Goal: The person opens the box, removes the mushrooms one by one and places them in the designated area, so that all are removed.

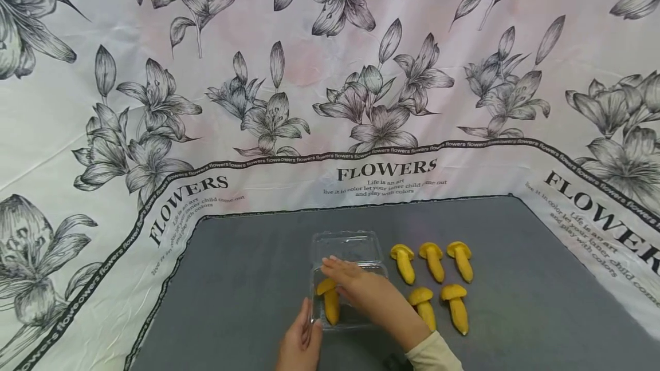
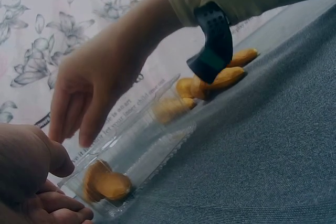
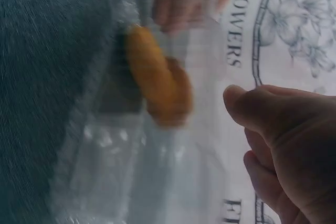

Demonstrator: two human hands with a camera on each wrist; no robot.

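A clear plastic box [image 1: 356, 326] stands on the grey cloth, its hinged lid [image 1: 346, 243] laid open toward the back. One yellow mushroom [image 1: 332, 305] lies inside along the left wall, cap toward the back; its stem and cap also show in the right wrist view. My left hand [image 1: 300, 341] holds the box at its front left corner, thumb and fingers on either side of the wall. Over the box is my right hand [image 1: 361, 285], fingers extended and holding nothing, close to the mushroom's cap. In the left wrist view the right hand [image 2: 97, 82] hangs with fingers pointing down above the box.
To the right of the box lie several more yellow mushrooms [image 1: 432, 261] in two rows, one partly behind my right forearm. The grey cloth [image 1: 242, 279] ends at a white flower-print curtain [image 1: 289, 182] at the back and sides. A dark band [image 2: 212, 45] circles my right wrist.
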